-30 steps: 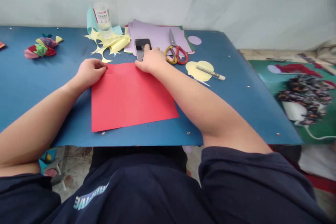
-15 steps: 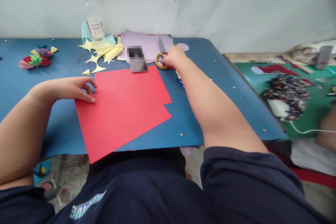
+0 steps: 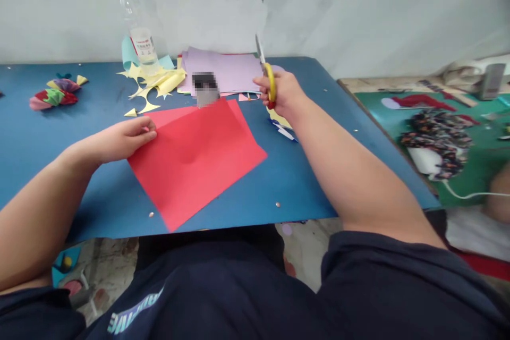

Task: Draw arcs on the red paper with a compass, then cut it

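Observation:
My left hand (image 3: 125, 138) pinches the left edge of a sheet of red paper (image 3: 191, 164), which is turned at an angle over another red sheet (image 3: 240, 111). The lower sheet shows only along its top and right side. In my right hand (image 3: 281, 90) is a pair of scissors (image 3: 270, 82) with yellow and red handles, raised above the table with the blades pointing up. Whether the blades are parted is hard to make out. Beneath my right wrist lie a pale yellow piece (image 3: 281, 117) and a blue and white pen-like item (image 3: 285, 132).
Purple paper sheets (image 3: 227, 71) lie at the back, a blurred-out object (image 3: 206, 88) in front of them. A clear bottle (image 3: 141, 37) stands behind yellow paper scraps (image 3: 159, 82). Colourful fabric pieces (image 3: 56, 93) sit left. A green table (image 3: 378, 117) with patterned cloth (image 3: 438, 141) adjoins at right.
My right hand has lifted the scissors off the table by the purple paper. My left hand has closed on the upper red sheet and turned it, shifting its lower corner right.

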Motion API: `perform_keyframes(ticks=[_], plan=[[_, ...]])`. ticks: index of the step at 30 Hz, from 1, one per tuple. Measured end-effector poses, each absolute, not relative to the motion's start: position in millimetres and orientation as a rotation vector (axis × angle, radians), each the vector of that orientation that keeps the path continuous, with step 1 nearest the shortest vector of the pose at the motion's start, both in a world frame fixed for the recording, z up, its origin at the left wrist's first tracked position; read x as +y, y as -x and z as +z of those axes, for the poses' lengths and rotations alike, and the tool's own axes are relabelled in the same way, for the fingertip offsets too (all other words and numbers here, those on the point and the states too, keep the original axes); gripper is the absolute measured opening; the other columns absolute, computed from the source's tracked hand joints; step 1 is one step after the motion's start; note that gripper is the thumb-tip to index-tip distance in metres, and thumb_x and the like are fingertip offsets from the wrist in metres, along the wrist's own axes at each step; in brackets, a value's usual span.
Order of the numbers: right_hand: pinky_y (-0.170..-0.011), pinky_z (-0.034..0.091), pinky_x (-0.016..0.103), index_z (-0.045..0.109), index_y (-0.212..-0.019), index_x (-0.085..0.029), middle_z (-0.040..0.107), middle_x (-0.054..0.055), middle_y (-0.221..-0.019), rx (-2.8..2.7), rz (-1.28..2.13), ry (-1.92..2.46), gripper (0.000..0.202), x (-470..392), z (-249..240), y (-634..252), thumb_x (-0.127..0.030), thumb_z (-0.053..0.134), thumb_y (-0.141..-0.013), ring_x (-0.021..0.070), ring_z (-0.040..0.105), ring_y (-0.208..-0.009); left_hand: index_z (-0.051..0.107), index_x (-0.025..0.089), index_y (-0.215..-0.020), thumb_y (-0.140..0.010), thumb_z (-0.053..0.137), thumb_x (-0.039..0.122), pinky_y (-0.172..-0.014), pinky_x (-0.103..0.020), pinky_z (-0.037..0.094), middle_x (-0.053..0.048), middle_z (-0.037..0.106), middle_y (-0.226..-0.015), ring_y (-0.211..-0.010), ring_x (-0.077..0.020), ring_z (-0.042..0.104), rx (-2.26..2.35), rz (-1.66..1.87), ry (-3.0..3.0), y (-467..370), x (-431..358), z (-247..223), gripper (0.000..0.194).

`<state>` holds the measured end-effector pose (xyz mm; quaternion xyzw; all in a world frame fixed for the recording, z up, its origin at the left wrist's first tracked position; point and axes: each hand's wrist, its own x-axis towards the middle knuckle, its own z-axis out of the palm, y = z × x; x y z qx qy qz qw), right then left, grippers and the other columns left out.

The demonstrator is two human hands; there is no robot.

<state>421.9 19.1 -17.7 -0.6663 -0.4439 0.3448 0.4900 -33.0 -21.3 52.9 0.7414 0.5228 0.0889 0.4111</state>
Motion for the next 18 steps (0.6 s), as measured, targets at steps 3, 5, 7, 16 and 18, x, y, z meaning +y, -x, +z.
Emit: perform_keyframes(ticks=[3, 5, 7, 16, 18], plan=[[-0.056, 0.034, 0.028, 0.055, -0.115, -0.032, 0.053, -0.008, -0.078, -1.036, 0.921, 1.390, 0.084, -17, -13, -415, -0.090, 0.106, -0.082, 0.0120, 0.045, -0.065, 0.057, 0.028, -0.113, -0.117, 0.076, 0.046, -0.069, -0.027, 0.045, 0.004, 0.067, -0.087, -0.074, -0.0167, 0.055, 1.300, 0.504, -1.701, 17, -24, 38, 0.026], [-0.054, 0.026, 0.028, 0.056, -0.116, -0.034, 0.047, -0.009, -0.075, -1.069, 1.001, 1.294, 0.098, -44, -5, -405, -0.107, 0.103, -0.071, 0.0107, 0.039, -0.062, 0.052, 0.029, -0.123, -0.118, 0.072, 0.046, -0.079, -0.030, 0.055, 0.003, 0.073, -0.094, -0.080, -0.0177, 0.066, 1.278, 0.659, -1.589, 7, -25, 25, 0.026], [-0.048, 0.020, 0.029, 0.057, -0.118, -0.035, 0.044, -0.010, -0.073, -1.096, 1.055, 1.218, 0.103, -71, 4, -391, -0.115, 0.098, -0.068, 0.0112, 0.033, -0.057, 0.049, 0.030, -0.143, -0.110, 0.081, 0.044, -0.089, -0.037, 0.065, 0.002, 0.080, -0.103, -0.087, -0.0203, 0.077, 1.260, 0.730, -1.500, 2, -26, 14, 0.048], [-0.046, 0.034, 0.028, 0.058, -0.129, -0.034, 0.048, -0.014, -0.069, -1.198, 1.317, 1.004, 0.102, -132, -1, -337, -0.106, 0.104, -0.074, 0.0110, 0.040, -0.050, 0.100, 0.023, -0.121, -0.089, 0.106, 0.054, -0.104, -0.051, 0.075, -0.012, 0.098, -0.131, -0.118, -0.0360, 0.090, 1.094, 0.354, -1.672, 0, -39, -1, 0.045], [-0.045, 0.036, 0.027, 0.057, -0.132, -0.033, 0.051, -0.014, -0.070, -1.227, 1.398, 1.019, 0.103, -136, -9, -336, -0.108, 0.101, -0.076, 0.0116, 0.043, -0.049, 0.100, 0.023, -0.130, -0.095, 0.101, 0.051, -0.104, -0.050, 0.077, -0.011, 0.099, -0.132, -0.117, -0.0336, 0.090, 1.075, 0.308, -1.700, -2, -40, 2, 0.044]])
